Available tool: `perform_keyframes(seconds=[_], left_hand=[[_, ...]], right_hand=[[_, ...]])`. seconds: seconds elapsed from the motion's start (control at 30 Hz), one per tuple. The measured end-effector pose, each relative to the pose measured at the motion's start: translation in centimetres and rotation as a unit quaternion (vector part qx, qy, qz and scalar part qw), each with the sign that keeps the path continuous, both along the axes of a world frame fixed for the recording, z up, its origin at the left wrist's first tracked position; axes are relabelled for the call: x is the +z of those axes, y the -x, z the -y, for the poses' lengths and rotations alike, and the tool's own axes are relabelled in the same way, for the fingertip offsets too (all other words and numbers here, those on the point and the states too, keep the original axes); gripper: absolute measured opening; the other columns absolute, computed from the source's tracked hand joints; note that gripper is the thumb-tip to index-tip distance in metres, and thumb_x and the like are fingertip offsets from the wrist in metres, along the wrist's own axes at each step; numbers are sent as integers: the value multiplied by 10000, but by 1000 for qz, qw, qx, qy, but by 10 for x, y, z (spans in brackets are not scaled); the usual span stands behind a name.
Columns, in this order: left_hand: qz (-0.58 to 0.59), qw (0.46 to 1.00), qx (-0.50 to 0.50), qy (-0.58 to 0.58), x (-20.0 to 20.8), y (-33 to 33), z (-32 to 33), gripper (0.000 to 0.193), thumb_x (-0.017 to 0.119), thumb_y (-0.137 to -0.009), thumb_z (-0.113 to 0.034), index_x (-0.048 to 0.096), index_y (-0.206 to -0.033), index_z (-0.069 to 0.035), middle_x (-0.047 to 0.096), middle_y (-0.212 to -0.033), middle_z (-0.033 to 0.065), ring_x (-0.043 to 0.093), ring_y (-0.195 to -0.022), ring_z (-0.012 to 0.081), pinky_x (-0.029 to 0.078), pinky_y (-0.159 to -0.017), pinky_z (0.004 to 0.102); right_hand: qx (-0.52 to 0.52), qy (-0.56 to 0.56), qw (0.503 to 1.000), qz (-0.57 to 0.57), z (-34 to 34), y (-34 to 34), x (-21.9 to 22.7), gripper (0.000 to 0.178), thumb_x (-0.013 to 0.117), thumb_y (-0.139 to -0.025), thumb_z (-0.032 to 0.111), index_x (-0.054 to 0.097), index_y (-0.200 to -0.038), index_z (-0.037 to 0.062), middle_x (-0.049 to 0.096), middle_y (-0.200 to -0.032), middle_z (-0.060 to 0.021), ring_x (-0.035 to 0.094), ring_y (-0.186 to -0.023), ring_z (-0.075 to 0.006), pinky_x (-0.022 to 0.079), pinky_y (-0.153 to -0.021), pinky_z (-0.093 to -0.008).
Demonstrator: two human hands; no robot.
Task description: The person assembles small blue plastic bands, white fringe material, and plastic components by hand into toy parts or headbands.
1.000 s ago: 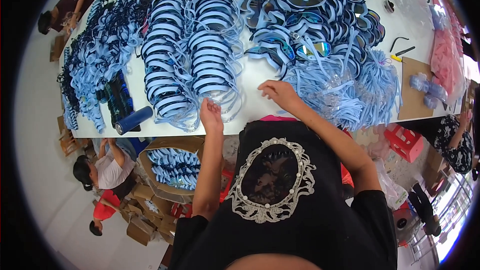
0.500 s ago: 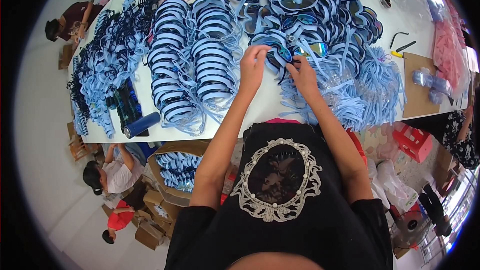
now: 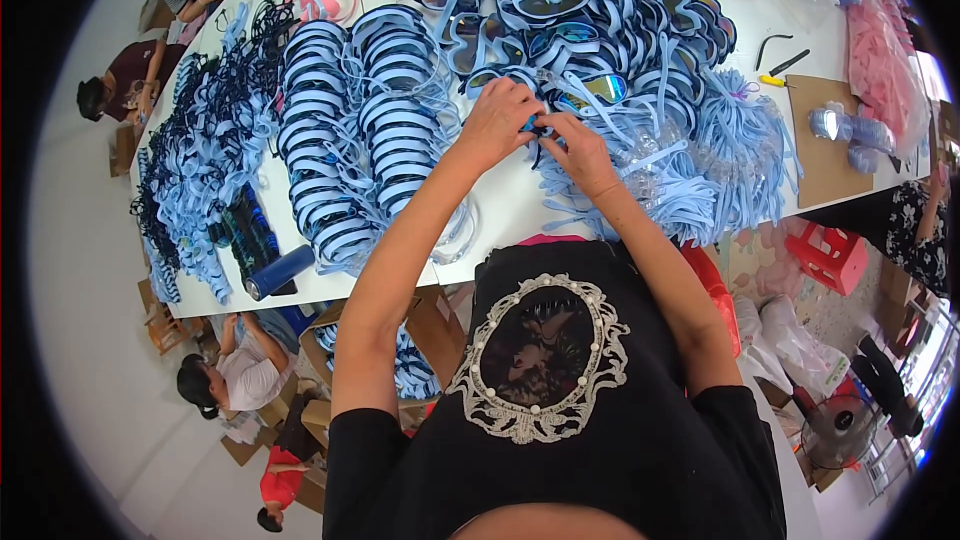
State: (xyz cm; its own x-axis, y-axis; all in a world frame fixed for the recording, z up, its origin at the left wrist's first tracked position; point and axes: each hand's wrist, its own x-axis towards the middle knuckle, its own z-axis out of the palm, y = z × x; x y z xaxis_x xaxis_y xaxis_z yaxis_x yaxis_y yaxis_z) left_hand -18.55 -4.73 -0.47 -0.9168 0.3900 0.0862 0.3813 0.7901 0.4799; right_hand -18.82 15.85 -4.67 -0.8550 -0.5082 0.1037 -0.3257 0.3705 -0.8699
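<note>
Both my hands meet over the near edge of a heap of swim goggles. My left hand (image 3: pixel 497 120) is closed round a pair of goggles (image 3: pixel 531 124); only a bit of shiny blue lens shows beside its fingers. With thumb and fingertips, my right hand (image 3: pixel 580 152) pinches the side of the same goggles. Just beyond lie mirrored goggles (image 3: pixel 600 90) with light blue rims, part of the large heap (image 3: pixel 590 2). Light blue straps (image 3: pixel 690 195) with clear plastic parts spread right of my right hand.
Two neat rows of goggles (image 3: pixel 316 125) stand to the left, past them a tangle of navy and light blue pieces (image 3: pixel 215 130). A blue cylinder (image 3: pixel 280 272) lies at the table's front edge. Yellow-handled tool (image 3: pixel 772 81), cardboard (image 3: pixel 815 140) and pink pieces are right. Several people work around.
My hands have come together, the left now folded over the goggles and the right pinching their side. They have shifted slightly nearer to me. The view has turned a little.
</note>
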Motion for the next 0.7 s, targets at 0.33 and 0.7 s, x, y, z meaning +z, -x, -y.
perform_keyframes(seconds=[0.33,0.7], left_hand=[[39,988,128,-80,-19,6,29,317,888,-670,-177,742,-946,-122,658,-1051,44,548,-1066,296,462,-953,411],[15,978,175,-112,51,-24,33,150,807,-805,-190,793,-927,-104,660,-846,46,550,-870,244,399,-911,366]], right_hand=[[-156,-136,971,-116,-20,74,0,221,785,-819,182,704,-1018,128,724,-876,-47,692,-806,-273,543,-664,-411],[-60,-82,988,-119,-28,56,-1,124,722,-874,112,720,-998,118,719,-872,-68,695,-780,-286,542,-649,-396]])
